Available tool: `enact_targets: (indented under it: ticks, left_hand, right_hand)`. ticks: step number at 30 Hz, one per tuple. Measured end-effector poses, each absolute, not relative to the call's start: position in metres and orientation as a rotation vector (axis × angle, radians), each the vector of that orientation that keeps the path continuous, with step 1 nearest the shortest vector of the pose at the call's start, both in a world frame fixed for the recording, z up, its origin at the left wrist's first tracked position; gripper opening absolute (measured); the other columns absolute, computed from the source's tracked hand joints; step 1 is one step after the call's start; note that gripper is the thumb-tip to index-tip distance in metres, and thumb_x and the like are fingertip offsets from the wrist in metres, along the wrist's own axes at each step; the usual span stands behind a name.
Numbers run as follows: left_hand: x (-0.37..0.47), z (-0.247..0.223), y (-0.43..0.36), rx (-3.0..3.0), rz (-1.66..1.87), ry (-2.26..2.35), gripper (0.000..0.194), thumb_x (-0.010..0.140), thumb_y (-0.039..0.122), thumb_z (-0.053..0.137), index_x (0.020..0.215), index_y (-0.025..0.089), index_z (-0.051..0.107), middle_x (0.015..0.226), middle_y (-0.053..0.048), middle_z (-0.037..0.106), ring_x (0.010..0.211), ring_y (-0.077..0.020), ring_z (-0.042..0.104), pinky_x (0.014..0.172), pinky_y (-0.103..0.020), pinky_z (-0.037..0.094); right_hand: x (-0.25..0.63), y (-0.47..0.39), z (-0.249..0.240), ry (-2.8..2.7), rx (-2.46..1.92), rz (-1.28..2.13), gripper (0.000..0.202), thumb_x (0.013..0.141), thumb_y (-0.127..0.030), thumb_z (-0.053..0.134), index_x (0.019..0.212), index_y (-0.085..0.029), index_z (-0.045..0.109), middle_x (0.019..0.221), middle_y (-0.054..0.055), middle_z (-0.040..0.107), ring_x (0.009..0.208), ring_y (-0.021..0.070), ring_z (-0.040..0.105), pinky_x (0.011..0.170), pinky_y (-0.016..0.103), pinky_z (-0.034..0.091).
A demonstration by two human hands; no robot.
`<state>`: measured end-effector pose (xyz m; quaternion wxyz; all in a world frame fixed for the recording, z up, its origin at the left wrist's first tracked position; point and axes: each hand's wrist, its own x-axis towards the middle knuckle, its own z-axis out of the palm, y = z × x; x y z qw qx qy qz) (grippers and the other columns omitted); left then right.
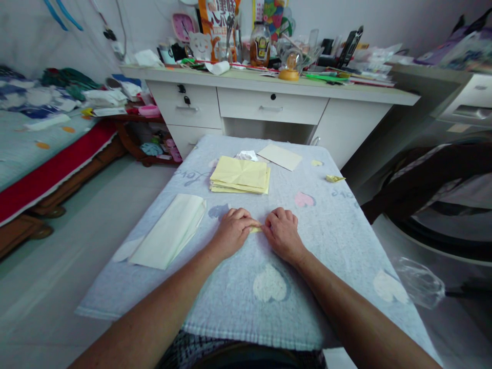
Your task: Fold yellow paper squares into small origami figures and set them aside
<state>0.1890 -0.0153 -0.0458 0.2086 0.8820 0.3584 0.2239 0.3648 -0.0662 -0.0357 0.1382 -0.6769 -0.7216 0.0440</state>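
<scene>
Between my hands, on the cloth-covered table, a small folded piece of yellow paper (255, 230) shows only in part. My left hand (235, 230) has its fingers curled and pressed on the paper's left end. At the right end, my right hand (282, 233) is closed too, thumb and finger pinching it. Just beyond lies a stack of yellow paper sheets (240, 174), the top one creased. A folded pale-green paper bundle (171, 230) rests left of my left hand. Far to the right sits a small folded yellow paper piece (335, 179).
A cream card (280, 156) and a crumpled white wrapper (246, 155) lie behind the stack. Across the table stands a white desk (269, 105) crowded with jars and other items. A bed (57, 154) is at left, a washing machine (469, 107) at right.
</scene>
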Motion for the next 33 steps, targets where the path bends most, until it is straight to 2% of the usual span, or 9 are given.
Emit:
enact_targets:
  ticks: [6, 14, 22, 33]
  left_hand:
    - [0.190, -0.047, -0.015, 2.436, 0.629, 1.025, 0.027, 0.086, 0.015, 0.054, 0.101, 0.029, 0.070, 0.095, -0.002, 0.059, 0.094, -0.0195, 0.050, 0.087, -0.037, 0.040]
    - [0.192, -0.046, -0.016, 2.430, 0.639, 1.077, 0.018, 0.086, 0.024, 0.059, 0.097, 0.030, 0.072, 0.096, -0.002, 0.058, 0.094, -0.0193, 0.050, 0.088, -0.037, 0.040]
    - [0.192, -0.044, -0.016, 2.408, 0.617, 1.087, 0.017, 0.085, 0.025, 0.061, 0.096, 0.030, 0.073, 0.095, -0.002, 0.058, 0.093, -0.0194, 0.050, 0.087, -0.037, 0.040]
    - [0.193, -0.044, -0.016, 2.409, 0.607, 1.097, 0.017, 0.084, 0.023, 0.061, 0.095, 0.029, 0.073, 0.094, -0.002, 0.058, 0.093, -0.0195, 0.050, 0.087, -0.036, 0.039]
  right_hand:
    - [0.363, -0.067, -0.036, -2.054, -1.943, 0.062, 0.038, 0.090, -0.053, 0.044, 0.096, -0.018, 0.057, 0.106, 0.011, 0.051, 0.097, 0.0261, 0.043, 0.088, 0.042, 0.032]
    - [0.363, -0.065, -0.037, -2.070, -1.960, 0.091, 0.034, 0.088, -0.052, 0.049, 0.103, -0.022, 0.057, 0.114, 0.011, 0.050, 0.103, 0.0272, 0.042, 0.091, 0.043, 0.031]
    - [0.373, -0.063, -0.037, -2.064, -1.957, 0.245, 0.018, 0.086, -0.033, 0.054, 0.102, -0.025, 0.058, 0.118, 0.008, 0.049, 0.110, 0.0264, 0.041, 0.093, 0.043, 0.032]
    - [0.376, -0.064, -0.036, -2.092, -1.912, 0.278, 0.012, 0.087, -0.026, 0.049, 0.091, -0.021, 0.059, 0.117, 0.008, 0.050, 0.109, 0.0242, 0.042, 0.095, 0.041, 0.032]
